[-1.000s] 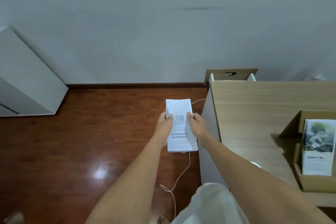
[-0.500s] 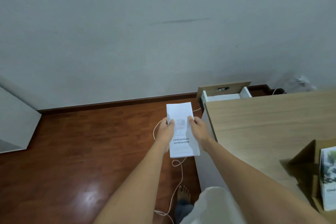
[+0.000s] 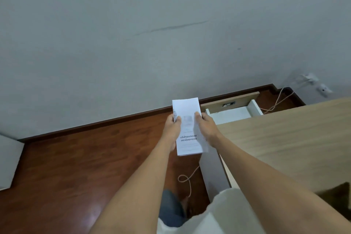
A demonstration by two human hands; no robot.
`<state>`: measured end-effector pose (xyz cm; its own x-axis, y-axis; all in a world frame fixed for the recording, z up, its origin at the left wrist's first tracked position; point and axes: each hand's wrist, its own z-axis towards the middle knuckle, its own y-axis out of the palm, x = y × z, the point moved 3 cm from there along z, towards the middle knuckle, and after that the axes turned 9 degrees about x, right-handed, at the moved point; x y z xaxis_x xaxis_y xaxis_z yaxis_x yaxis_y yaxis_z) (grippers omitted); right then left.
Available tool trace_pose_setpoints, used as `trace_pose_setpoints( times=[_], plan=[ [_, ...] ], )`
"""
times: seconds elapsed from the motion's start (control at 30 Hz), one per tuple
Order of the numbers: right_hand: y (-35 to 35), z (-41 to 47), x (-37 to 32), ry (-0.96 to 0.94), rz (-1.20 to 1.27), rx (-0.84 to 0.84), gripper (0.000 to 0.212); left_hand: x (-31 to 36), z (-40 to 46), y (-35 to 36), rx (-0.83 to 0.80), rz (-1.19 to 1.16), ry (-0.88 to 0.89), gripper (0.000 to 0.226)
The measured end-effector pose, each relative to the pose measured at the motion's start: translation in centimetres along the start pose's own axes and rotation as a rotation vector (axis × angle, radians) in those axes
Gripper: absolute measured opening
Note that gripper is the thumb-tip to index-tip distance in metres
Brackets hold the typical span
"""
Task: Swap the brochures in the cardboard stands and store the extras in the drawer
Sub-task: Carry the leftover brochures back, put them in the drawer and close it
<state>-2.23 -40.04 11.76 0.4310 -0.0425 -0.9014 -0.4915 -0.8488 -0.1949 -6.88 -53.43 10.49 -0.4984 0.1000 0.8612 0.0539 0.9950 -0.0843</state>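
A stack of white brochures (image 3: 188, 131) with dark printed text is held upright-facing in front of me, over the floor just left of the desk. My left hand (image 3: 171, 132) grips its left edge and my right hand (image 3: 206, 129) grips its right edge, thumbs on the front. The open drawer (image 3: 234, 113), white inside with a wood-coloured front, juts out from the desk's far left end, right beside the brochures. Its visible inside looks bare. A dark corner of a cardboard stand (image 3: 340, 192) shows at the lower right edge.
The light wooden desk top (image 3: 288, 138) fills the right side. A cable (image 3: 187, 178) loops on the reddish wooden floor (image 3: 76, 167) below my hands. Another cable and plugs (image 3: 311, 81) sit by the wall. A white cabinet corner (image 3: 7, 165) stands at the left edge.
My view has swung right and up, bringing the open drawer closer to the brochures. The stand with the picture brochure has slid out of sight. Both hands keep hold of the stack.
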Motion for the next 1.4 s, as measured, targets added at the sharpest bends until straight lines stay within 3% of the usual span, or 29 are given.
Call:
trace_pose_setpoints(
  times=[0.27,0.53,0.77,1.07,1.27,1.4],
  plan=[
    [1.5,7.0,-2.9,0.011,0.062,0.104,0.032,4.0,8.2,2.8,-0.105,0.065,0.004,0.024],
    [4.7,14.9,-7.4,0.064,0.189,0.286,0.031,11.4,18.2,5.1,-0.310,0.195,0.057,0.026],
    [5.8,19.0,-10.4,0.095,0.306,0.417,0.030,15.7,24.6,8.1,-0.455,0.290,0.101,0.016],
    [-1.2,22.2,-9.7,0.103,0.404,0.659,0.029,17.9,24.9,18.4,-0.722,0.410,0.144,0.012],
    [-6.9,22.2,-7.9,0.139,0.420,0.769,0.046,17.0,23.1,25.3,-0.878,0.480,0.158,0.013],
    [-9.2,20.7,-6.7,0.144,0.521,0.891,0.029,16.2,21.1,28.3,-0.993,0.535,0.145,0.017]
  ],
)
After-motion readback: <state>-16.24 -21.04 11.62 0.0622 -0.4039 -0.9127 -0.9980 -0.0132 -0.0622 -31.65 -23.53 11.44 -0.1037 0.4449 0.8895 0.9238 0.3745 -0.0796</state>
